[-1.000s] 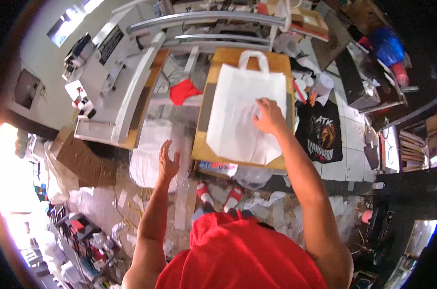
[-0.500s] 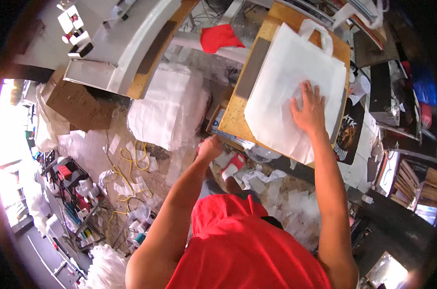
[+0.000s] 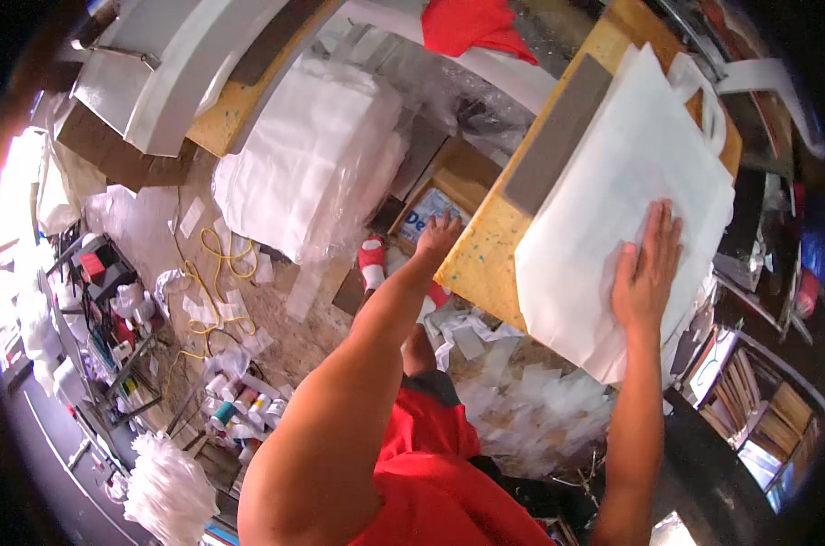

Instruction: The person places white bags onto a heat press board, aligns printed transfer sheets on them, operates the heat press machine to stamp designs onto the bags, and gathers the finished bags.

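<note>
Your right hand [image 3: 651, 273] lies flat on the white tote bag [image 3: 594, 205], palm down, grasping nothing. The bag is directly under it, spread on the yellow-brown wooden board [image 3: 490, 264]. Its loop handle [image 3: 719, 127] extends beyond your right fingertips, toward the board's far end. Probable reason for the layout: the board gives the limp fabric a firm backing, and your palm pins or smooths it. A grey-brown strip [image 3: 558, 136] runs along the board's edge, left of the same hand; its purpose is unclear.

Your left hand [image 3: 440, 234] is below the board's left edge, at an open cardboard box [image 3: 474, 171] with a blue-and-white printed label [image 3: 422, 216]. Its fingers look bent; whether they are closed on anything, you cannot tell from this view. The box perhaps sits there to be within reach from the board.

Farther left of that hand: a stack of white bags [image 3: 303, 155] in clear plastic, seemingly wrapped to keep it clean off the floor. Red cloth [image 3: 476, 27] lies well beyond the hand.

Pose: right forearm nearly straight, fingers extended and close together, thumb apart. Left arm reaches forward and down across your body, wrist somewhat bent, knuckles uppermost.
</note>
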The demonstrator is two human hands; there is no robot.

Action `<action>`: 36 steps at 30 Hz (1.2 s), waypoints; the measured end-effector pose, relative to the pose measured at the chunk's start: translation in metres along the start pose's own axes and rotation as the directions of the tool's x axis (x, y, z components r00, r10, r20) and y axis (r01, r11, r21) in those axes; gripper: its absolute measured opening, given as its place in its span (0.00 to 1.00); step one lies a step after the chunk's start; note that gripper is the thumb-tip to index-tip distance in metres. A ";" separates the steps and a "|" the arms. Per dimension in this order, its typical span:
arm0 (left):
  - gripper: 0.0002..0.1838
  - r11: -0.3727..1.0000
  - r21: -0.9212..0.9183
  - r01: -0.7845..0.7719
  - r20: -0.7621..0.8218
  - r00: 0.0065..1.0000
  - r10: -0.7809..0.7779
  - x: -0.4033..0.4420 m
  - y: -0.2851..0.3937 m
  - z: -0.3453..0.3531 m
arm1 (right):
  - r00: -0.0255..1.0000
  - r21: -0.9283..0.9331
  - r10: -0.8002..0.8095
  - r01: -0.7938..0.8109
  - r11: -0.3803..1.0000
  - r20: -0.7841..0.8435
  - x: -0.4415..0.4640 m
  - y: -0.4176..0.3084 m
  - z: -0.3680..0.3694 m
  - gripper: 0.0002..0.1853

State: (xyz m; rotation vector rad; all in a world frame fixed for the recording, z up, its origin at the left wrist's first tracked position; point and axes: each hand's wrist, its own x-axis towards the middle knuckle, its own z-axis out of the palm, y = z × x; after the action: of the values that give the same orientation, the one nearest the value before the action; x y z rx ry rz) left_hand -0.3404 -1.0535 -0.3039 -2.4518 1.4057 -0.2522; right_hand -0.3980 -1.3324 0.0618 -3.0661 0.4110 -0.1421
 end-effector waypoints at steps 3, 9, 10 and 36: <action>0.19 0.115 -0.966 0.230 0.198 0.951 -0.238 0.003 0.014 0.020 | 1.000 0.014 -0.017 0.018 1.000 -0.023 0.000 0.001 0.003 0.35; 0.13 0.858 -0.512 0.033 0.127 0.991 0.037 0.010 -0.018 -0.018 | 0.999 0.011 -0.022 0.022 1.000 -0.035 0.001 0.001 0.003 0.35; 0.13 0.873 -0.487 0.002 0.092 0.995 0.049 0.011 -0.022 -0.021 | 0.999 0.015 -0.022 0.022 1.000 -0.030 0.001 0.001 0.002 0.35; 0.16 0.390 -0.913 -0.118 -0.102 0.993 0.062 0.165 -0.208 -0.463 | 0.977 0.168 0.091 -0.058 0.984 -0.194 -0.011 -0.001 -0.019 0.31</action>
State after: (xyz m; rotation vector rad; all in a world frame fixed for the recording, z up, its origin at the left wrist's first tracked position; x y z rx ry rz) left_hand -0.2273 -1.1770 0.2025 -3.1573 2.0873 0.7513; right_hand -0.4099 -1.3289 0.0796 -2.8810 0.4971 -0.4614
